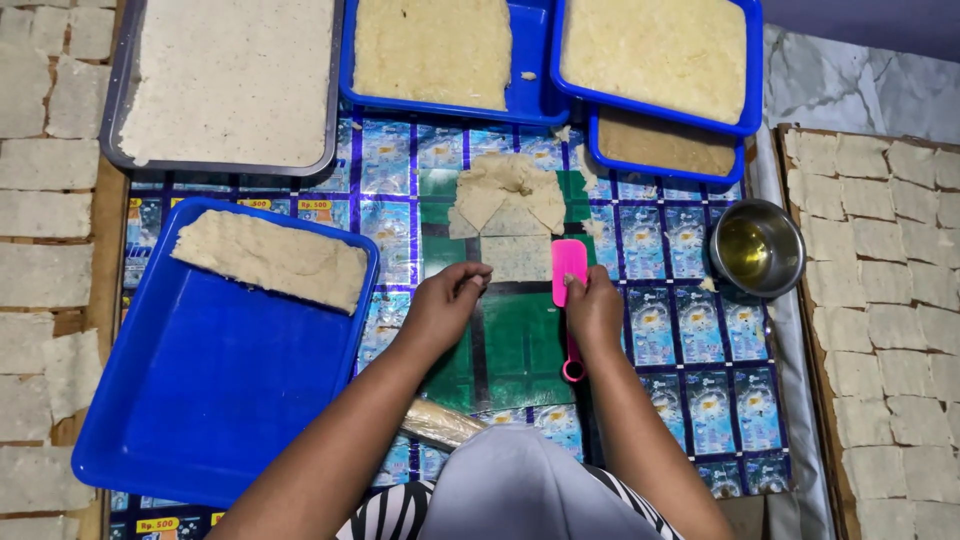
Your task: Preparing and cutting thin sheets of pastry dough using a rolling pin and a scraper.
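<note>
A pale, thin sheet of dough [508, 205] lies on the printed plastic mat [690, 330], with folded scraps piled on its far end. My right hand [594, 308] grips a pink plastic scraper [569, 272], whose blade stands at the near right corner of the dough sheet. My left hand [448, 300] rests with its fingertips at the near left edge of the sheet and holds nothing.
A large blue tray [200, 400] at the left holds a strip of dough. A grey tray [120, 100] and three blue trays of dough [535, 95] line the far side. A steel bowl of oil [756, 246] stands right. Boards with cut squares [880, 320] flank both sides.
</note>
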